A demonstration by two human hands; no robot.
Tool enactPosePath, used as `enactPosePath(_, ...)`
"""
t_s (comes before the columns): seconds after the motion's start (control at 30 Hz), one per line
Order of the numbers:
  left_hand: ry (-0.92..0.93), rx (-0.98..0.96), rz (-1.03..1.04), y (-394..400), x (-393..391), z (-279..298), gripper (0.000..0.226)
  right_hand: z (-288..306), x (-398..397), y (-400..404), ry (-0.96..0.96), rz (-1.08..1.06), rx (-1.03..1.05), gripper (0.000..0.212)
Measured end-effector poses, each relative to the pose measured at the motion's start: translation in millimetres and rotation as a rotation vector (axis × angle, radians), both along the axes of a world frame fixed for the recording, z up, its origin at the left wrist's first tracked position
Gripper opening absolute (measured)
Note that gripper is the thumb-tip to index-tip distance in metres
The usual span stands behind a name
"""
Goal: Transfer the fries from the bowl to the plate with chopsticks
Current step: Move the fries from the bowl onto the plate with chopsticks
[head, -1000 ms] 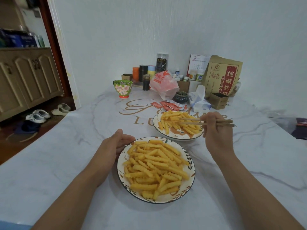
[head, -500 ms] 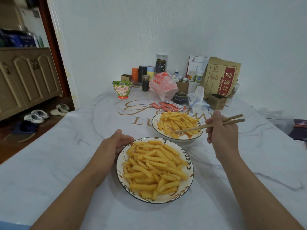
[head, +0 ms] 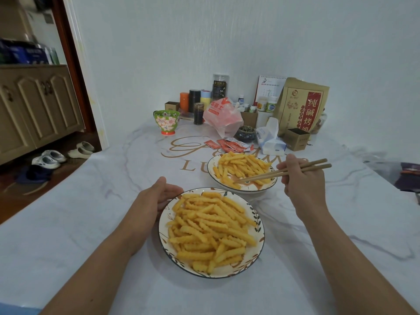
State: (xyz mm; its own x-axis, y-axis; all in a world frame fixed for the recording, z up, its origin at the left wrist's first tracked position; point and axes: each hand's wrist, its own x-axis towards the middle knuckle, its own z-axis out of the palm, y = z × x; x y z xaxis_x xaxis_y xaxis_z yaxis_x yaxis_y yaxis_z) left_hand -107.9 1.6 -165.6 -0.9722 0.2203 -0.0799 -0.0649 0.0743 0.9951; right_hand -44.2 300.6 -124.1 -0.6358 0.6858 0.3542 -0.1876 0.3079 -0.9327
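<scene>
The fries (head: 210, 230) lie heaped on the near plate (head: 259, 226), which sits on the desk (head: 79, 219) straight ahead; a second, smaller heap of fries fills the far bowl (head: 212, 170), just beyond and to the right. The chopsticks (head: 281, 172) slant down to the left, their tips low over the near edge of the bowl among the fries there; whether they pinch a piece cannot be told.

The right hand (head: 300, 178) is curled round the chopsticks, thumb and fingers gripping them near their upper half. The left hand (head: 159, 196) rests on the desk at the plate's left rim, fingers loosely bent and touching the rim, thumb raised; it grips nothing.

On the desk's marble-patterned top runs gold script, with the letters "LU" readable beside the bowl. Behind the bowl lie red sauce packets (head: 229, 144) and a tissue pack (head: 270, 139). Further back stand a flowered cup (head: 167, 121), a plastic bag (head: 222, 117) with red Chinese print, a brown paper bag (head: 302, 108) bearing "纯碱烤" on a red strip, and a desk calendar (head: 269, 87).
</scene>
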Motion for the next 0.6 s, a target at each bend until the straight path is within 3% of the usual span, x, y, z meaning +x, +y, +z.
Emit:
enactPosePath(0.43,0.005,-0.014,0.002,0.5,-1.3,-0.2,0.06,-8.1,-5.2,-4.1,-0.033,0.041,0.001,0.041)
enactPosePath(0.6,0.004,-0.007,0.008,0.3,-0.9,0.0,0.06,-3.7,-2.2,-8.2,0.064,0.045,-0.104,0.051)
